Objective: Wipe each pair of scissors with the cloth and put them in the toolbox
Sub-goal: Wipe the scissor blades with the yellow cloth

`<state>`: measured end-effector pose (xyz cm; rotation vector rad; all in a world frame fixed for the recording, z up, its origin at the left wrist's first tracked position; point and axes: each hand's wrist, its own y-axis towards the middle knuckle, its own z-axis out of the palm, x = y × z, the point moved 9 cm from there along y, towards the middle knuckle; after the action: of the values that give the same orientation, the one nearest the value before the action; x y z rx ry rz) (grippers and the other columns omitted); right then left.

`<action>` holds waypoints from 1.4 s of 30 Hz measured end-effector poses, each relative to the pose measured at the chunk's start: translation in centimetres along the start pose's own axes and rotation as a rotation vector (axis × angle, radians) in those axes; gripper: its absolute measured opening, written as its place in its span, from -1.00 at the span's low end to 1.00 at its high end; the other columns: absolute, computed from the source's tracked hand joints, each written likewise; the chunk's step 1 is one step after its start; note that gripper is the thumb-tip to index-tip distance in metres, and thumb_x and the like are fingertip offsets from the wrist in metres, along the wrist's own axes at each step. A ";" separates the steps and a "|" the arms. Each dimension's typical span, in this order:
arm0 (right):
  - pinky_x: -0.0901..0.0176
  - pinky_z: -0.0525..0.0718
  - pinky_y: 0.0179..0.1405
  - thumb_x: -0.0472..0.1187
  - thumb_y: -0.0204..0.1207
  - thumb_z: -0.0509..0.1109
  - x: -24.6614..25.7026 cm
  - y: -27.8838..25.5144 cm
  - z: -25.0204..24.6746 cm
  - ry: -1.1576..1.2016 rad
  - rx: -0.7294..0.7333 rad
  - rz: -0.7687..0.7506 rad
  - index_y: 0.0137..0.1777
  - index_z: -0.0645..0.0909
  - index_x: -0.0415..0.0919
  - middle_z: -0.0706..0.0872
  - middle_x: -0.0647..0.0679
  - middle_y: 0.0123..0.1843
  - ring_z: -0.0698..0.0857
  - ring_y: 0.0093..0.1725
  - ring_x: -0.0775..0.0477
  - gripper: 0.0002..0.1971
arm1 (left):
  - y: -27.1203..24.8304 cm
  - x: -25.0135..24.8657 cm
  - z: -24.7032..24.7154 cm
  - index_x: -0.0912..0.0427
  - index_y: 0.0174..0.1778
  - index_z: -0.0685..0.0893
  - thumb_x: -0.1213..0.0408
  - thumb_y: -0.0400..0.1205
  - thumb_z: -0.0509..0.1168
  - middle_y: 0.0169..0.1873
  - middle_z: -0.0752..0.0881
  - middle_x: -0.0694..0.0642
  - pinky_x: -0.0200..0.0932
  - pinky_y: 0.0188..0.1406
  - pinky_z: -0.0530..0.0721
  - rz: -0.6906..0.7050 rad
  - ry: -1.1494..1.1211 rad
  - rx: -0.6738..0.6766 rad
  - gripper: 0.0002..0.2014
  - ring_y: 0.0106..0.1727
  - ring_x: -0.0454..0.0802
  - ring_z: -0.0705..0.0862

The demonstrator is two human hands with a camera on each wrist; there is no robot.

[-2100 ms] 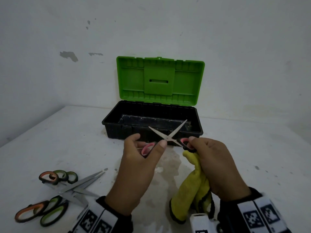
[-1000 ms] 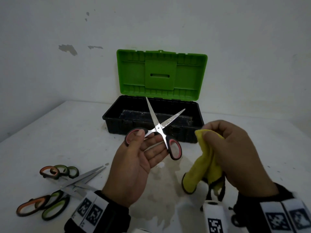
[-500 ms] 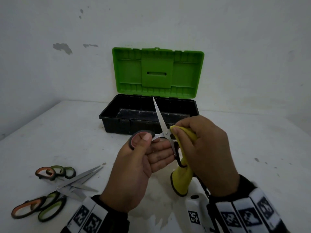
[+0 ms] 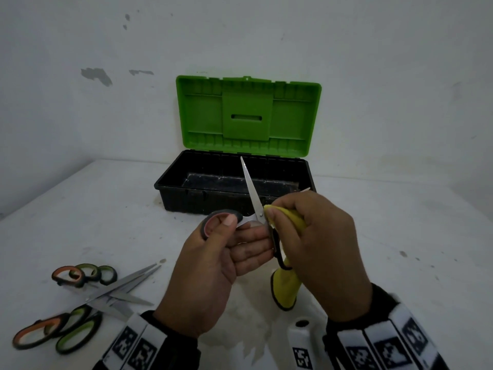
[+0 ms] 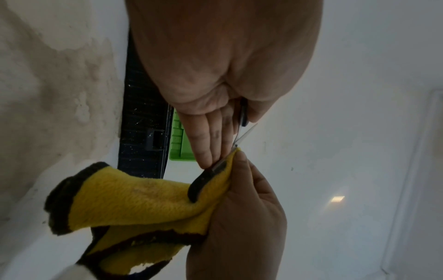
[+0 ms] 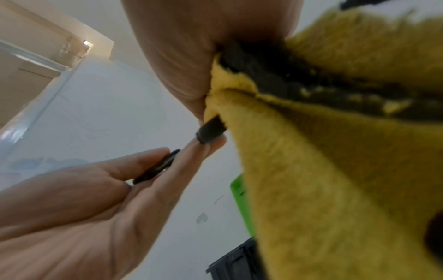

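The head view is taking in the whole scene: the left hand (image 4: 213,268) is holding the red-and-black scissors (image 4: 252,198) in front of the toolbox (image 4: 186,194), thumb lying across one handle loop and fingers supporting the pair from beneath, so that grip is grasping the scissors. The right hand (image 4: 317,249) is pinching the yellow cloth (image 4: 285,289) against the scissors near the pivot, its grip clenched on the cloth.

The left wrist view is showing what the head view is missing: the cloth (image 5: 143,200) folding around the second black handle, and its dark border. The right wrist view is blurred, showing mostly cloth (image 6: 323,170) and the left hand's palm (image 6: 79,208).

One toolbox is sitting open on the white surface (image 4: 400,236), green lid (image 4: 248,116) upright. Three more scissors (image 4: 80,297) seem to be lying in a heap at the near left, overlapping and hard to count. One blade is pointing up; the other is mostly hiding behind the right hand.
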<state>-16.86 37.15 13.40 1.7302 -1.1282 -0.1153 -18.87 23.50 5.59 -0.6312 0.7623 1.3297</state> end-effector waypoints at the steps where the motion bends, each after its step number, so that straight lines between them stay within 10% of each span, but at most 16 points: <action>1: 0.41 0.60 -0.22 -0.17 0.56 0.47 -0.5 0.1 -0.2 0.007 -0.016 0.030 -0.11 0.73 -0.12 0.72 0.07 -0.24 0.62 -0.29 0.17 -0.95 | 0.0 0.1 -0.1 0.42 0.08 0.60 0.17 0.50 0.23 -0.12 0.82 0.46 0.13 -0.19 0.84 -0.003 0.003 -0.001 -0.62 -0.09 0.36 0.84; 28: 0.59 0.49 -0.19 -0.19 0.51 0.53 -1.5 -0.1 -0.9 0.012 -0.103 0.123 -0.18 0.73 -0.12 0.71 0.11 -0.28 0.63 -0.22 0.16 -0.93 | -0.3 -0.5 -1.1 0.46 0.13 0.58 0.19 0.49 0.24 -0.18 0.82 0.46 0.10 -0.29 0.82 0.007 0.021 -0.014 -0.58 -0.20 0.33 0.85; 37: 0.58 0.47 -0.36 -0.10 0.52 0.51 -6.3 0.7 -3.7 0.048 -0.125 0.403 -0.23 0.71 0.03 0.70 0.22 -0.35 0.65 -0.25 0.31 -0.89 | -0.2 -0.6 -1.9 0.47 0.11 0.60 0.17 0.49 0.24 -0.10 0.82 0.45 0.11 -0.20 0.84 0.015 0.041 -0.046 -0.58 -0.10 0.33 0.85; 42: 0.61 0.47 -0.28 -0.13 0.52 0.51 -2.9 0.4 -2.6 0.084 -0.069 0.274 -0.19 0.73 -0.01 0.71 0.21 -0.31 0.67 -0.21 0.27 -0.93 | -0.2 -0.7 -1.2 0.34 0.03 0.60 0.20 0.50 0.24 -0.09 0.83 0.41 0.14 -0.13 0.84 0.057 0.111 -0.023 -0.70 -0.06 0.33 0.85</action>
<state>-17.29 41.00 13.71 1.4908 -1.2715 0.0856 -18.91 22.14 5.43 -0.7106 0.8614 1.3655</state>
